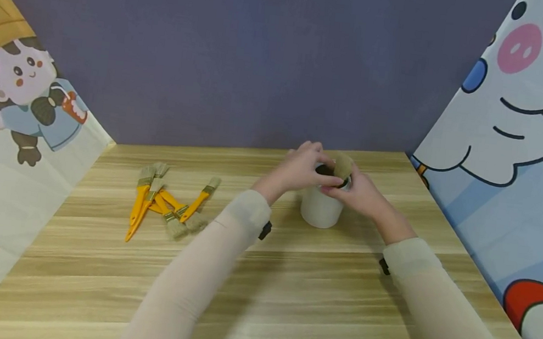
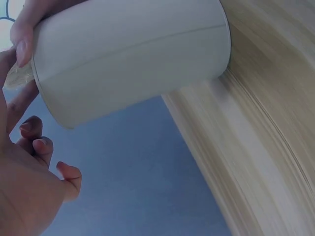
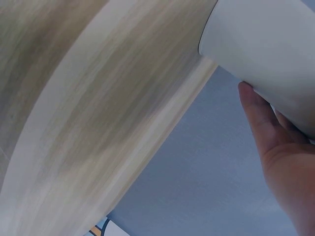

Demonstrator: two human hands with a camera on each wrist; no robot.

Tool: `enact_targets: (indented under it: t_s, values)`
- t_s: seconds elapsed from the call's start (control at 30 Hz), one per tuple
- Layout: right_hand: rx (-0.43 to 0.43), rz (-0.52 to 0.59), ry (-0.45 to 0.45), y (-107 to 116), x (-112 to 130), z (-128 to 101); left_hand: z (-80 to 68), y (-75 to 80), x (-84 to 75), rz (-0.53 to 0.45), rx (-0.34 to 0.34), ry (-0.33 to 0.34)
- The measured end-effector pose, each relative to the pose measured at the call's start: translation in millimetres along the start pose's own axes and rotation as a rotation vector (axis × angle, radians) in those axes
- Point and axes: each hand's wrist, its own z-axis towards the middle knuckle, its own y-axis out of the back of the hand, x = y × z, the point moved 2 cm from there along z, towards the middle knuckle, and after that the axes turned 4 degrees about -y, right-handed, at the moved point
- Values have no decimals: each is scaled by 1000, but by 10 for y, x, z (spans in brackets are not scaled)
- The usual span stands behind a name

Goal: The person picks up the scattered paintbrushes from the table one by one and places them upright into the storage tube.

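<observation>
A white cylindrical container [image 1: 321,209] stands upright on the wooden table, its dark opening facing up. Pale bristles of a paintbrush [image 1: 343,166] stick up out of that opening; the handle is hidden inside. My left hand [image 1: 301,168] reaches over the rim from the left, thumb and index finger pinching the paintbrush low by the bristles. Its other fingers are curled in the left wrist view. From the right side, my right hand [image 1: 360,192] grips the container near the top, thumb across the front of the rim and fingers along the wall in the right wrist view.
Several paintbrushes [image 1: 169,200] with yellow handles lie in a loose pile on the table [image 1: 287,304], left of the container. A dark purple wall [image 1: 262,63] rises behind the table. Cartoon-printed panels [image 1: 520,124] stand at both sides.
</observation>
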Motion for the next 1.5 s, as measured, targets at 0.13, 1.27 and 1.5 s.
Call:
enact_targets:
  t_s: [0.13, 1.27, 1.5]
  values:
    - [18, 29, 31, -17, 3, -12, -2, -10, -29, -14, -9, -10]
    - [-30, -81, -130, 24, 41, -9, -1796, 1536, 1710, 57, -151, 409]
    - [-16, -87, -152, 15, 53, -14, -2327, 1467, 2206, -12, -97, 553]
